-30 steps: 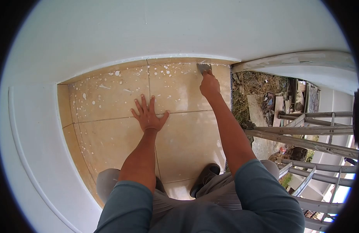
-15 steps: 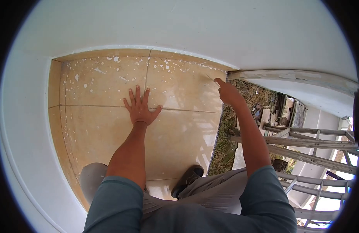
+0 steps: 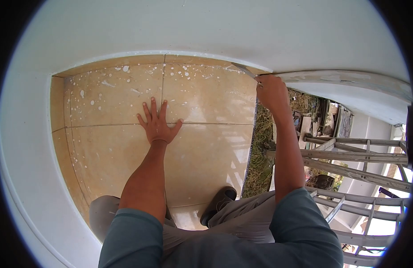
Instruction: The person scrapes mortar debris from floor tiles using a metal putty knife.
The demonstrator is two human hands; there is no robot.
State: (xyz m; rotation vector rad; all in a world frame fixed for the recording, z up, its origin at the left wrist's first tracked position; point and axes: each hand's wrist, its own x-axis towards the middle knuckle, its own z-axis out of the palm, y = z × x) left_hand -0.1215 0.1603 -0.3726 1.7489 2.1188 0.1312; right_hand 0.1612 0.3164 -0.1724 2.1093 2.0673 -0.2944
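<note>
My left hand [image 3: 158,125] lies flat on the tan floor tiles [image 3: 206,152] with its fingers spread, holding nothing. White paint spots [image 3: 126,69] speckle the tiles ahead of it, mostly along the wall. In my right hand [image 3: 273,92], closed around the handle, is a scraper [image 3: 244,70] with a thin metal blade. Its blade points left, its tip at the tan skirting strip [image 3: 202,60] below the white wall, near the floor's right corner. The grip is mostly hidden by my fingers.
White walls [image 3: 206,27] stand ahead and on the left. Past the floor's right edge lie dry grass [image 3: 259,165] and scrap pieces [image 3: 306,127]. A metal ladder [image 3: 349,155] lies at the right. My shoe [image 3: 219,205] rests on the tiles.
My right hand has moved forward and slightly right, bringing the scraper from above the tiles to the skirting near the corner. My left hand stays flat on the floor; the view has shifted slightly.
</note>
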